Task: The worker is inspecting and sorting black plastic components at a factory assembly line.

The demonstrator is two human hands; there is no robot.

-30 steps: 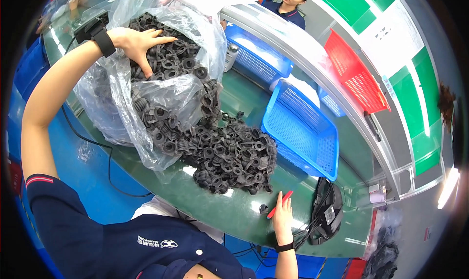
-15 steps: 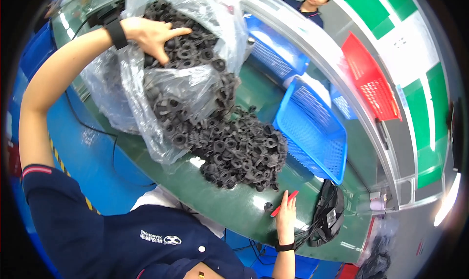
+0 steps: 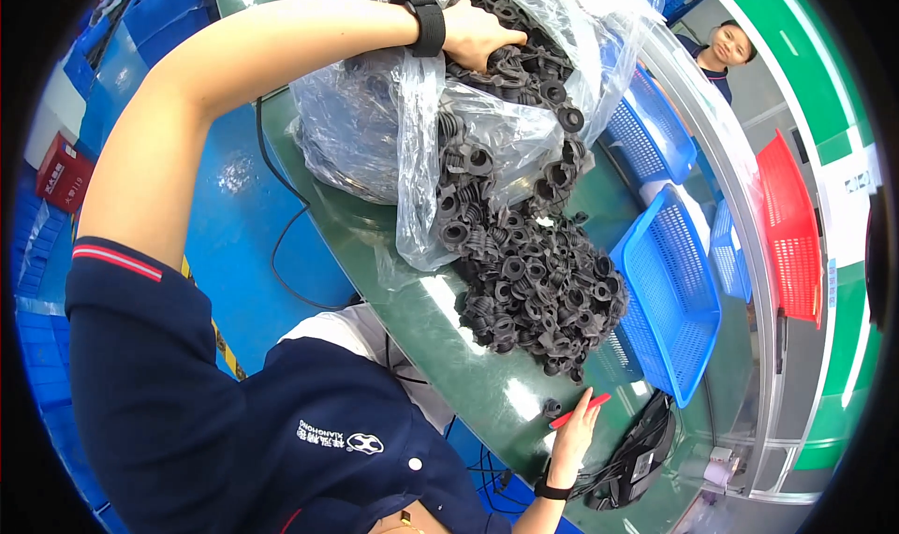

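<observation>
My left hand (image 3: 479,36) is in the mouth of a clear plastic bag (image 3: 421,169), on black ribbed rubber parts (image 3: 552,286). Its thumb and index finger are apart; its other fingers are partly hidden. The ring-shaped parts fill the bag and spill into a heap on the green table (image 3: 431,347). At the near side of the heap, my right hand (image 3: 573,440) rests low over the table, closed on a slim red tool (image 3: 581,410) whose exact kind I cannot make out. One loose rubber part (image 3: 552,408) lies just left of the tool.
A blue perforated basket (image 3: 670,300) stands right of the heap, another blue basket (image 3: 655,127) behind it. Beyond the clear partition hangs a red basket (image 3: 788,234). A black bag (image 3: 641,454) with cables lies beside my right hand. A person (image 3: 719,57) is at the far right.
My left hand has sunk from above the bag's parts to among them, its fingers less spread. The whole scene has shifted rightward in view. My right hand keeps the red tool.
</observation>
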